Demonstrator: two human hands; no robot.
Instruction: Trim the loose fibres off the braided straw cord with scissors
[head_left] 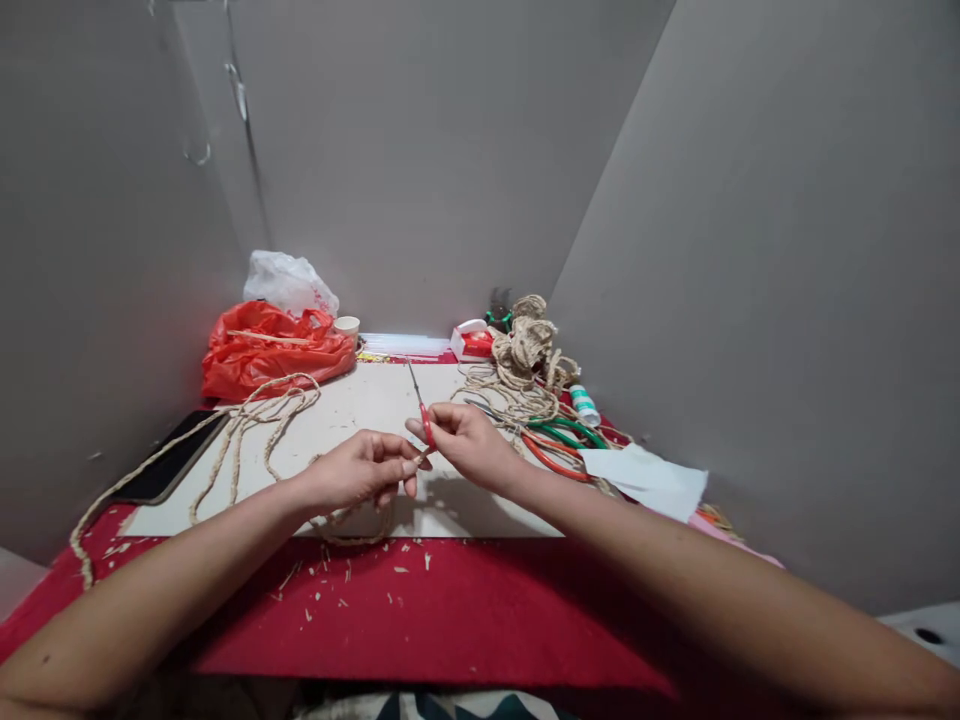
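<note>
My left hand is closed in a pinch on the end of a braided straw rope. The rope trails in loose loops over the left of the white board and passes under my left hand. Close beside it, my right hand grips small red-handled scissors. Their thin metal blades point up and away from me. The fingers of both hands nearly meet above the middle of the board, and part of the rope end is hidden between them.
A white board lies on a red cloth scattered with straw bits. Red plastic bag, paper cup and dark tablet are left. Rope coils, green tubing and white paper lie right. Grey walls enclose the table.
</note>
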